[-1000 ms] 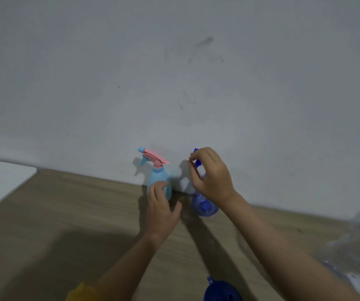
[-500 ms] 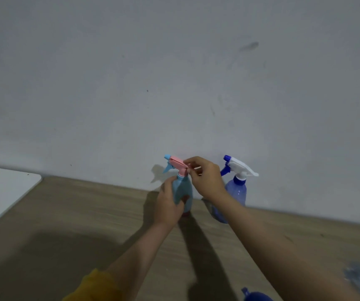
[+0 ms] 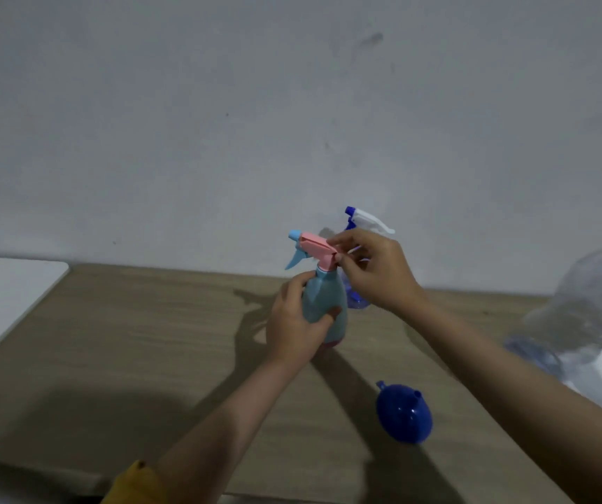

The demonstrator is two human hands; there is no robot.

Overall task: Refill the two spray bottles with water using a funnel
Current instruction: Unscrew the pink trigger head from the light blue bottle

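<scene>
Against a grey wall, on the wooden tabletop, the light-blue spray bottle is gripped by the left hand; the right hand's fingers pinch its pink spray head, best unscrewed with the body kept upright.

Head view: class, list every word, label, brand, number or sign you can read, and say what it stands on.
None: no readable text on the light blue spray bottle, the dark blue spray bottle, the funnel, the clear water bottle or the wall.
</scene>
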